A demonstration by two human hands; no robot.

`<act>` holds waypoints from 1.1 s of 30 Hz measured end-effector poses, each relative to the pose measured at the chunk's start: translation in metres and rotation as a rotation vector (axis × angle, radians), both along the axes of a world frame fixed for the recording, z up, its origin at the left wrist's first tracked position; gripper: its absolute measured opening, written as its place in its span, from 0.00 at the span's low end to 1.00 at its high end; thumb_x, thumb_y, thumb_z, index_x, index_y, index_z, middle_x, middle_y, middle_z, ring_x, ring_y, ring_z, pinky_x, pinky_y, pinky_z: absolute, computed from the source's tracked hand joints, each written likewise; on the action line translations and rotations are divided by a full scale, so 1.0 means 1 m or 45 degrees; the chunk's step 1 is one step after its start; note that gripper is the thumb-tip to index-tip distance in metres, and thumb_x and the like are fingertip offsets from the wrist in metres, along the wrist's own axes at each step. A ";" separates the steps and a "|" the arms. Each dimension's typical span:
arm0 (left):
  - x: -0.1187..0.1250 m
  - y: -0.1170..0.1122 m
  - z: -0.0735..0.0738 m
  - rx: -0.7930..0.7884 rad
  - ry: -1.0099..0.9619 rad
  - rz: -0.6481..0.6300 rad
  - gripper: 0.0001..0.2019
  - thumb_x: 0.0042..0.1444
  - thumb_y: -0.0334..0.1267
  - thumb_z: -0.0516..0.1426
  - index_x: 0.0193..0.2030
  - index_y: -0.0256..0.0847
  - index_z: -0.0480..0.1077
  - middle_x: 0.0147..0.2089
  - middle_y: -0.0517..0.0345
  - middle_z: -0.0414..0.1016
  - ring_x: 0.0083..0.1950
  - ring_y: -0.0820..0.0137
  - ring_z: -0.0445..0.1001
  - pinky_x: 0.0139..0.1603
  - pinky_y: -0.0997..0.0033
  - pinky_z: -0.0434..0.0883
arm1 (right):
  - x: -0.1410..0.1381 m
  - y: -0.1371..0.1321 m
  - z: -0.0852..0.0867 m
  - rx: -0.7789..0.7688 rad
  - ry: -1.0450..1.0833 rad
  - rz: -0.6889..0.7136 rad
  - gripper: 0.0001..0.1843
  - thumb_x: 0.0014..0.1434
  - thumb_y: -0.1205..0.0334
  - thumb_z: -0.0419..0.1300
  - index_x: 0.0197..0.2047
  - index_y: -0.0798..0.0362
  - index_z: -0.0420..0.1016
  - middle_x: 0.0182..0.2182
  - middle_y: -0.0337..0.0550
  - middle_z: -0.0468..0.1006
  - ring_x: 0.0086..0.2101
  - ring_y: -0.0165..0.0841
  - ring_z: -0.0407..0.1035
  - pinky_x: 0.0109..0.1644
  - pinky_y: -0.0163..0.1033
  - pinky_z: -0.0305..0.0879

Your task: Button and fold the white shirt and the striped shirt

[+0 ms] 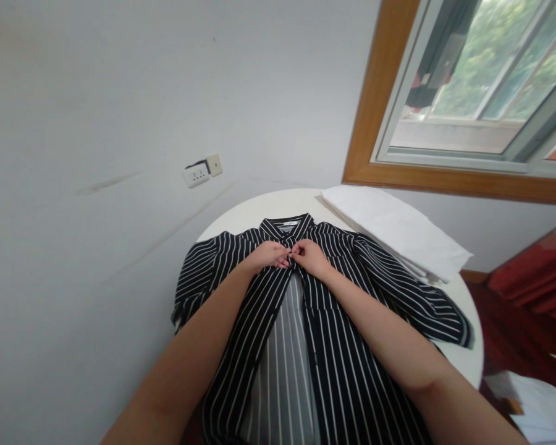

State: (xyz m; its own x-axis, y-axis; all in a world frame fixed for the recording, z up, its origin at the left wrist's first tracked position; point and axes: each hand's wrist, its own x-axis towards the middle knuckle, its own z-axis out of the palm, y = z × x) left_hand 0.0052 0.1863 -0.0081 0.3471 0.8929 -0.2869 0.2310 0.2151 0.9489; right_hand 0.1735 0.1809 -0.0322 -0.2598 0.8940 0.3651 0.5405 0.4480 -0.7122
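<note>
We had the striped shirt (327, 334) laid front up on the round white table (241, 213), its collar (301, 228) toward the far side and its hem toward us. Our left hand (269, 254) and right hand (309, 256) met at the upper front, just on the near side of the collar. The left pinched the shirt's front edge between thumb and bent fingers; the right, curled more tightly, pinched the cloth right beside it, the fingertips all but touching. Whether a button lay between them, we could not tell. Nearer to us the two fronts stood apart, and the paler inside of the back showed between them. One sleeve lay at the table's left edge, the other stretched toward its right edge. At the far right, beside the shirt, we had a folded white cloth (393, 225). Beyond the table, a socket (196, 175) sat on the wall (97, 93) at left, a wood-framed window (491, 74) at right.
</note>
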 end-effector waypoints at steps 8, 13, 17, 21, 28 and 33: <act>0.003 -0.003 0.004 -0.004 0.018 0.069 0.08 0.55 0.34 0.59 0.28 0.33 0.68 0.22 0.58 0.73 0.25 0.75 0.74 0.32 0.74 0.72 | 0.006 -0.001 0.006 -0.293 0.095 0.138 0.07 0.57 0.60 0.60 0.31 0.54 0.71 0.22 0.34 0.69 0.21 0.26 0.63 0.27 0.32 0.60; 0.003 -0.005 0.005 0.007 -0.002 0.036 0.10 0.56 0.37 0.59 0.28 0.32 0.68 0.25 0.57 0.74 0.26 0.74 0.74 0.32 0.73 0.72 | 0.005 -0.004 0.013 -0.365 -0.010 0.078 0.18 0.64 0.50 0.51 0.28 0.53 0.67 0.16 0.33 0.66 0.18 0.27 0.62 0.26 0.33 0.58; 0.001 -0.004 0.004 0.009 -0.009 -0.018 0.10 0.54 0.39 0.60 0.29 0.33 0.68 0.27 0.57 0.75 0.28 0.74 0.75 0.33 0.73 0.73 | -0.005 -0.010 0.015 0.027 -0.369 -0.079 0.16 0.64 0.58 0.51 0.26 0.54 0.69 0.27 0.42 0.73 0.31 0.30 0.67 0.38 0.34 0.59; 0.000 -0.002 0.002 0.016 -0.002 -0.076 0.08 0.54 0.36 0.59 0.29 0.33 0.68 0.28 0.57 0.75 0.29 0.74 0.76 0.32 0.75 0.73 | -0.008 -0.012 0.015 0.051 -0.513 -0.112 0.14 0.65 0.62 0.49 0.32 0.55 0.72 0.33 0.46 0.75 0.36 0.31 0.67 0.42 0.34 0.58; 0.001 -0.005 0.003 0.070 0.018 -0.133 0.09 0.53 0.34 0.60 0.30 0.37 0.62 0.25 0.61 0.72 0.27 0.74 0.75 0.31 0.72 0.73 | 0.001 0.000 0.012 -0.433 0.026 0.056 0.19 0.65 0.58 0.48 0.24 0.54 0.67 0.20 0.36 0.69 0.19 0.25 0.60 0.25 0.31 0.56; -0.010 0.003 0.002 0.449 0.295 0.142 0.10 0.56 0.35 0.56 0.44 0.41 0.61 0.26 0.65 0.70 0.25 0.72 0.73 0.29 0.70 0.72 | 0.001 0.004 0.010 -0.599 0.431 -0.009 0.14 0.65 0.59 0.47 0.33 0.54 0.69 0.22 0.34 0.69 0.14 0.22 0.56 0.17 0.30 0.52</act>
State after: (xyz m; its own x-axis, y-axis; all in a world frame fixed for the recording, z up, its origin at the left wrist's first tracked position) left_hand -0.0045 0.1892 -0.0062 0.2053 0.9786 -0.0169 0.4399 -0.0769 0.8948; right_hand 0.1750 0.1849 -0.0225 -0.1911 0.9815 -0.0102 0.2494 0.0385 -0.9676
